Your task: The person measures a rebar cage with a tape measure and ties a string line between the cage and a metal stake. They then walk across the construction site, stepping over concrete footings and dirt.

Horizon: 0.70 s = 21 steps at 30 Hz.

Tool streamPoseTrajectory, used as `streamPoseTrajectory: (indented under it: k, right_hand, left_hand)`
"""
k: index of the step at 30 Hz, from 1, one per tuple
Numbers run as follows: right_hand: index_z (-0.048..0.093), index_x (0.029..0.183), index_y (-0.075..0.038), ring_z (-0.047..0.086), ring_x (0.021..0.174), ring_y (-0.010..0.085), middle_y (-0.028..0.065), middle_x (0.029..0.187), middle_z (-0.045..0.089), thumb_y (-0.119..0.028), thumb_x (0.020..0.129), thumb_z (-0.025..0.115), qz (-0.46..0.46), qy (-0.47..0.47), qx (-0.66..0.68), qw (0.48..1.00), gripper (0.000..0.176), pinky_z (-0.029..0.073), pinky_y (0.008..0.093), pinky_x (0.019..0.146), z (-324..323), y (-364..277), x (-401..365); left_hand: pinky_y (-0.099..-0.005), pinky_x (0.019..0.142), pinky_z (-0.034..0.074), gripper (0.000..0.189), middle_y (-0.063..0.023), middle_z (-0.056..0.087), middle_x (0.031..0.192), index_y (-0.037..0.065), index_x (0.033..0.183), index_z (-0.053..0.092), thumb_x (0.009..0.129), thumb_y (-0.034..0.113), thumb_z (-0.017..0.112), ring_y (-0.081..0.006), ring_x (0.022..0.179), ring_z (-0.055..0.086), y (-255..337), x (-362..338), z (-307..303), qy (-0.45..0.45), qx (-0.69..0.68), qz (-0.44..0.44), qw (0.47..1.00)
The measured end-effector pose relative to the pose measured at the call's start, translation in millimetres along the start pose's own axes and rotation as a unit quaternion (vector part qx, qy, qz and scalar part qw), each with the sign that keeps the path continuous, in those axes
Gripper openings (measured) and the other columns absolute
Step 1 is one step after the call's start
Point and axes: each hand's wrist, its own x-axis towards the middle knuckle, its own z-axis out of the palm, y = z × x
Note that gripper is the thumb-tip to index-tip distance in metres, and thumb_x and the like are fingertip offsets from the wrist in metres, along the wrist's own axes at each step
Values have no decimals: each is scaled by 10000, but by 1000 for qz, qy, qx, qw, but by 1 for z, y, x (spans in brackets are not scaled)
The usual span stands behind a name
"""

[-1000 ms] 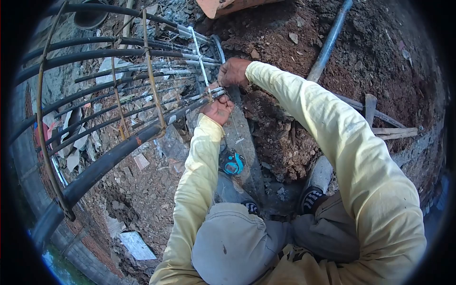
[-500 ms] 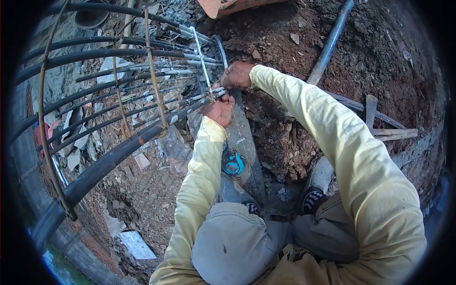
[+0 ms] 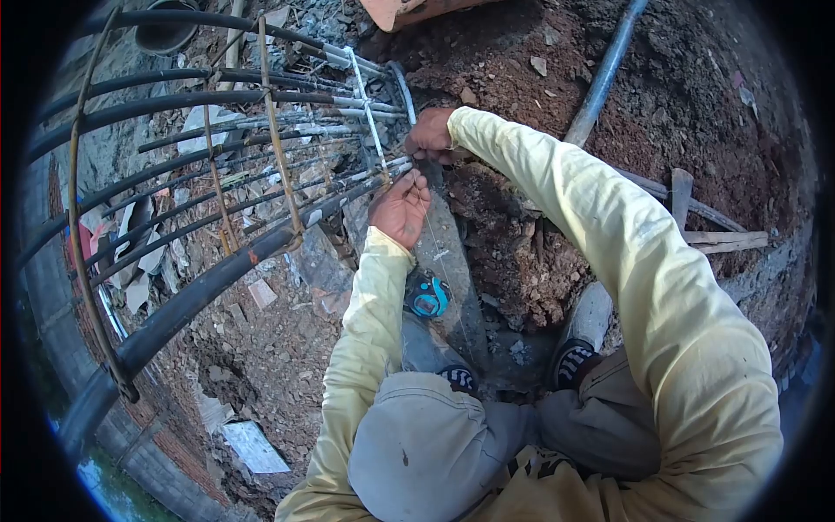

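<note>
Head view: bar cage (image 3: 196,300) lies left of hands, long axis running left-right, pale ends pointing right. Left hand (image 3: 402,210) pinches thin line (image 3: 432,230); right hand (image 3: 432,133) near bar ends, grip indeterminable.

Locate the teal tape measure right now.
Head view: the teal tape measure lies just left of centre, below the left hand and above the dark striped shoe nearest it.
</note>
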Motion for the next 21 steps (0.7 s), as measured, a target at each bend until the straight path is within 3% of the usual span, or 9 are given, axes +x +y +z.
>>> streamPoseTrajectory:
  k: [6, 10, 14, 17, 21]
  right_hand:
    - [550, 655, -96, 424, 498, 90, -7, 583, 494, -127, 756, 593, 54, -113, 109, 986, 114, 372, 262, 475, -5, 17, 13]
    - [560, 698, -94, 439, 519, 76, -16, 630, 528, -89, 772, 577, 35, -152, 211, 965, 76, 385, 268, 485, -5, 26, 9]
    - [587, 735, -95, 466, 554, 86, -12, 646, 516, -107, 761, 587, -20, -108, 160, 981, 29, 420, 267, 502, -6, 33, 10]
    - [589, 723, -97, 458, 557, 98, -14, 643, 511, -129, 753, 597, -40, -56, -10, 998, 44, 429, 257, 504, -13, 31, 14]
    - [630, 759, -108, 481, 574, 109, -13, 632, 521, -182, 749, 617, -43, -16, 16, 999, 76, 431, 258, 503, -8, 30, 3]
  left_hand:
    - [-252, 580, 481, 95, -63, 619, 840, 22, 906, 581, 821, -21, 575, -148, 713, 596, 6, 5, -3, 5, 60, 6, 998]
    - [-246, 580, 481, 150, -61, 616, 862, 35, 957, 559, 820, -28, 569, -145, 714, 593, 1, 1, 1, 9, 59, 18, 998]
    - [-243, 578, 484, 224, -66, 611, 906, 44, 1018, 519, 816, -45, 558, -148, 726, 590, 1, -1, 1, 16, 60, 10, 998]
    - [-239, 579, 486, 240, -74, 607, 934, 31, 1032, 507, 812, -54, 554, -151, 734, 587, 4, -2, 4, 32, 75, 7, 997]
    - [-238, 574, 489, 248, -92, 606, 970, 19, 1040, 515, 808, -62, 551, -155, 736, 586, 7, 0, 4, 38, 101, 8, 994]
